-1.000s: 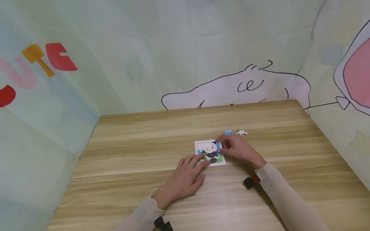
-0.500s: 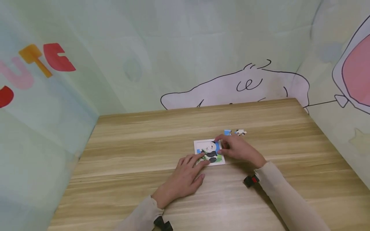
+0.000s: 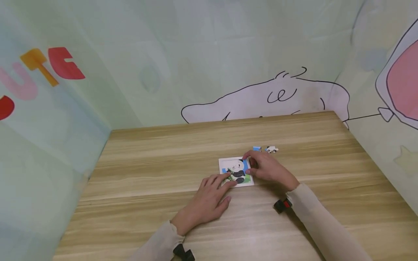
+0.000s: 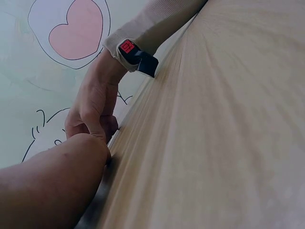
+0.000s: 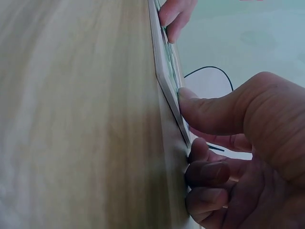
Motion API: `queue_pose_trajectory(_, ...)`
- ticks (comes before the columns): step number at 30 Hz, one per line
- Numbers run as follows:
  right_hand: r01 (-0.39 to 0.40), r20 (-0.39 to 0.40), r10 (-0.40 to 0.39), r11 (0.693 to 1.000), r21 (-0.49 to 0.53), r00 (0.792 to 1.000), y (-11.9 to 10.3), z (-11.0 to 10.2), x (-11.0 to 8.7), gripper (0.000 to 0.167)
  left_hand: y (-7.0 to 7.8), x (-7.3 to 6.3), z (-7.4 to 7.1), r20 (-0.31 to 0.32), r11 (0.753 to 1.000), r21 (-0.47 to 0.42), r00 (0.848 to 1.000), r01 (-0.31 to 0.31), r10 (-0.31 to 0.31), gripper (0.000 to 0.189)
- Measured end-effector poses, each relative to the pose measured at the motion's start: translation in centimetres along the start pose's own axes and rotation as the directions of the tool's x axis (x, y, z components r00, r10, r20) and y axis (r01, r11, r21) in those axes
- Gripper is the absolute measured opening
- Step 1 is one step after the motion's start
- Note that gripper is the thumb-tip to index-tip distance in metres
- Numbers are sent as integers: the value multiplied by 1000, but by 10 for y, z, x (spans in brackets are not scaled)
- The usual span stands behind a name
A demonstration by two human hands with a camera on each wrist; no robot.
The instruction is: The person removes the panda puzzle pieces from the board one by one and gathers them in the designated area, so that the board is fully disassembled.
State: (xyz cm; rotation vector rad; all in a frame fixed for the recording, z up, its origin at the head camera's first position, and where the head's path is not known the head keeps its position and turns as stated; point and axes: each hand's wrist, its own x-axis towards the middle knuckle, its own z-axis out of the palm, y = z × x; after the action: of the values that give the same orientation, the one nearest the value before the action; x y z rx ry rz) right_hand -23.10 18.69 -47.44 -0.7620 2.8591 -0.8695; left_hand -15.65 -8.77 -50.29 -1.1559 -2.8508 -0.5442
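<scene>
A small white-framed panda jigsaw puzzle point(image 3: 240, 174) lies on the table in the head view, its upper left showing bare white. My left hand point(image 3: 209, 199) rests fingertips on its lower left, fingers nearly straight. At the right side, my right hand point(image 3: 269, 168) has thumb and index finger on opposite edges of the upper right puzzle piece point(image 3: 245, 165), blue with a black panda ear. In the right wrist view the right thumb point(image 5: 205, 112) presses the puzzle's face near its rim, with other fingers curled beside the frame. The left wrist view hides the puzzle behind the hands.
Behind the right hand lie two loose puzzle pieces, a blue one point(image 3: 257, 148) and a white-and-black one point(image 3: 271, 149). The wooden table point(image 3: 147, 163) meets a printed cloth backdrop point(image 3: 147, 72) at its back and sides.
Both hands stay nearly where they were on the puzzle. Only a slight shift of the whole head view shows.
</scene>
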Motion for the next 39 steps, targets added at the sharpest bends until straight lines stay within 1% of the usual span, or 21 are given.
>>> queue_pose_trajectory(4, -28, 9, 29, 999, -22, 1000, -3, -1, 0, 40, 0, 0, 0, 15, 1000, -10, 1000, 9, -9, 48)
queue_pose_trajectory(11, -59, 21, 60, 997, -56, 998, -3, 1, 1, 38, 0, 0, -2, -12, 1000, 6, 1000, -18, 18, 50)
queue_pose_trajectory(16, -90, 35, 93, 993, -81, 995, -8, 1, 3, 38, 0, -1, -1, -12, 1000, 17, 1000, -12, 12, 50)
queue_pose_trajectory(20, -91, 32, 94, 993, -74, 995, -10, 2, 5, 38, 1, -1, -1, -16, 999, 37, 1000, -10, 11, 49)
queue_pose_trajectory(26, -78, -8, 77, 993, -85, 997, -9, 7, 7, 43, 1, -1, -2, -18, 999, 38, 1000, -17, 18, 48)
queue_pose_trajectory(31, -84, -19, 82, 994, -74, 996, -11, 8, 7, 48, 2, -1, -4, -9, 999, 32, 1000, -12, 12, 49)
queue_pose_trajectory(34, -81, -26, 79, 994, -71, 997, -12, 6, 7, 47, 2, -1, -4, -15, 999, 31, 1000, -13, 14, 50)
queue_pose_trajectory(39, -93, -21, 93, 996, 2, 995, -12, 2, 5, 42, 1, 0, -3, -16, 999, 34, 1000, -18, 19, 50)
